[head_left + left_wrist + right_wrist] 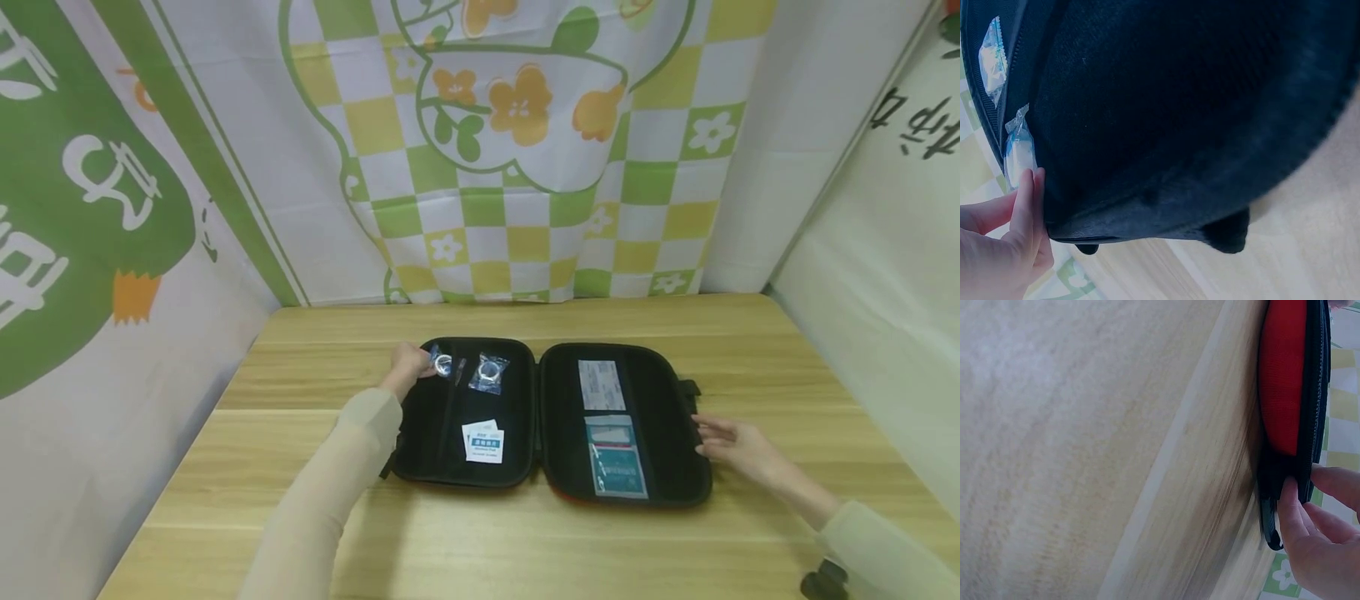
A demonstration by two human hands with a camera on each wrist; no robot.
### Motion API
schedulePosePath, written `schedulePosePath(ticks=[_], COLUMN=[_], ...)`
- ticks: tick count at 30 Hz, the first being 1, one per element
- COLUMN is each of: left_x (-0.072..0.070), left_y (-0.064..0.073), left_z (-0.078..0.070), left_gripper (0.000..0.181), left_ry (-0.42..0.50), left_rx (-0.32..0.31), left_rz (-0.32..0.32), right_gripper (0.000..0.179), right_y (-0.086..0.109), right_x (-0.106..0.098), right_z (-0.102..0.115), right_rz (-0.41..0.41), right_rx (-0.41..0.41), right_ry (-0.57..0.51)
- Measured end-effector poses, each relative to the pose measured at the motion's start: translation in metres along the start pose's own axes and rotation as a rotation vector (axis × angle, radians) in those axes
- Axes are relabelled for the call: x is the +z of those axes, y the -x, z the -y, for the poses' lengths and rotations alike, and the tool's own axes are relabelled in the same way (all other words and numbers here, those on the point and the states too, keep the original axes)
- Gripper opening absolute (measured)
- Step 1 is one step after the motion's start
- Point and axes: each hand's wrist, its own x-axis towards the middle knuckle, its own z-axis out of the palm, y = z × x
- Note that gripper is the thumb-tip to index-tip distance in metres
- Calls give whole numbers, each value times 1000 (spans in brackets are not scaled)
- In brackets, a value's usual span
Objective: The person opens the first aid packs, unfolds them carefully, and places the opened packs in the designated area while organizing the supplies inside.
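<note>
A black-lined zip case (660, 450) with a red outer shell lies opened flat on the table. At the far left corner of its left half, my left hand (408, 364) pinches a roll of tape in a clear wrapper (443, 365); in the left wrist view this wrapped roll (1020, 153) sits at the fingertips, by the case's edge. Beside it in the case is a second wrapped roll (489, 372). My right hand (738, 450) holds the right half's outer edge, and in the right wrist view thumb and fingers (1292, 509) grip the zipped rim near a black strap.
Two white alcohol pad packets (486, 445) lie in the left half. A white packet (602, 385) and a teal packet (617, 467) are tucked under the right half's strap. A dark object (825, 581) is by the right sleeve. Patterned curtain (525, 242) hangs behind the wooden table (525, 542).
</note>
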Motion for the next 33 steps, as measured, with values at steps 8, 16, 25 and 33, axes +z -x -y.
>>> schedulePosePath(ticks=[8,16,25,33], left_x=[14,0,20,37], left_y=[-25,36,-22,-53], left_z=[9,-38,-1,27], left_gripper=[21,12,17,34], left_ry=[-129,-307,30,199], left_rx=[7,55,-79,-148], left_rz=[-45,-136,66,214], right_gripper=[49,49,49,49], right_y=[1,0,-1,0], right_x=[0,1,0,-1], right_z=[-1,-2,-1,-2], right_rz=[-5,10,5,27], right_rx=[-2,9,-14,-16], right_ry=[26,-9,-25,-71])
